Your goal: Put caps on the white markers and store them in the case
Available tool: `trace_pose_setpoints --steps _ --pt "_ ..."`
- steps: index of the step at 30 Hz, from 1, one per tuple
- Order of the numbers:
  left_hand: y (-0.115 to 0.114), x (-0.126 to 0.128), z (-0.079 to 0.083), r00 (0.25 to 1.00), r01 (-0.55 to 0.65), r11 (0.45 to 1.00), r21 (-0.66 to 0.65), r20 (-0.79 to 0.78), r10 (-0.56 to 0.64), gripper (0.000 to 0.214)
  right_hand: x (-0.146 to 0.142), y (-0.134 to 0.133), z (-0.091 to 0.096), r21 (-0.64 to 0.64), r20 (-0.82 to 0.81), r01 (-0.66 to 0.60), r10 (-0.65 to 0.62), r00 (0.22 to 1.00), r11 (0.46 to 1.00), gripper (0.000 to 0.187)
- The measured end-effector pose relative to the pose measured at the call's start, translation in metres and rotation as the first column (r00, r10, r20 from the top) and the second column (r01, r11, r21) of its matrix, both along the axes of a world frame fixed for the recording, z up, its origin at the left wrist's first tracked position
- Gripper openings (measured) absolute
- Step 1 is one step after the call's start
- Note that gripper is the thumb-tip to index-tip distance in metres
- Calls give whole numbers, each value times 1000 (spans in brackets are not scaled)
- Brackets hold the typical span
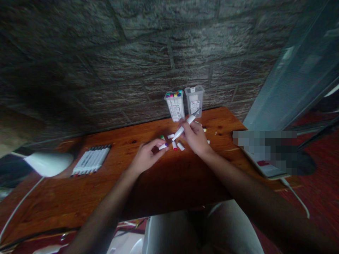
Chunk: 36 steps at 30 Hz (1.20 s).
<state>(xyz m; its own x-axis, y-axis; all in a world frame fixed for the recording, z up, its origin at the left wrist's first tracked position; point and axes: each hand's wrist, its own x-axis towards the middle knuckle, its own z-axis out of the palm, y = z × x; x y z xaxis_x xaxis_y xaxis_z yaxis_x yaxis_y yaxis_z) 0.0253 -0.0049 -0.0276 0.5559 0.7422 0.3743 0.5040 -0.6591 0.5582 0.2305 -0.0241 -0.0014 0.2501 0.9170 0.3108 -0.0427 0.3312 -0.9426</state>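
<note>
From my end, the white marker slants up to the right over the middle of the table, with the right hand closed round its barrel. The left hand pinches a purple-tipped cap near the marker's lower end. Loose caps lie below on the wooden table. Two clear boxes stand at the far edge. A row of markers lies well to the left.

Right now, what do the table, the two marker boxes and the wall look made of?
Table: probably varnished wood; reddish grain, dark knots, slight sheen. Marker boxes: likely plastic; cloudy, see-through walls. Wall: rough matte stone or stone-look cladding; uneven blocks with joints.
</note>
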Motion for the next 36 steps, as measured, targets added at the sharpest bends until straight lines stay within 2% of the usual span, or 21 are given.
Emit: trace_pose_setpoints --steps 8,14,25,36 --pt "0 1 1 1000 -8 1000 -9 -15 8 22 -1 0 -2 2 15 -12 12 1000 1000 37" --pt "-2 2 3 1000 -16 1000 -2 -20 16 21 -1 0 -3 30 103 -16 12 995 999 41" --pt "0 1 1 998 38 999 28 -48 -37 20 -3 -3 -7 45 308 -46 31 951 998 46" --pt "0 1 1 996 67 997 48 -60 -64 17 -3 -2 -7 42 310 -36 22 951 998 45"
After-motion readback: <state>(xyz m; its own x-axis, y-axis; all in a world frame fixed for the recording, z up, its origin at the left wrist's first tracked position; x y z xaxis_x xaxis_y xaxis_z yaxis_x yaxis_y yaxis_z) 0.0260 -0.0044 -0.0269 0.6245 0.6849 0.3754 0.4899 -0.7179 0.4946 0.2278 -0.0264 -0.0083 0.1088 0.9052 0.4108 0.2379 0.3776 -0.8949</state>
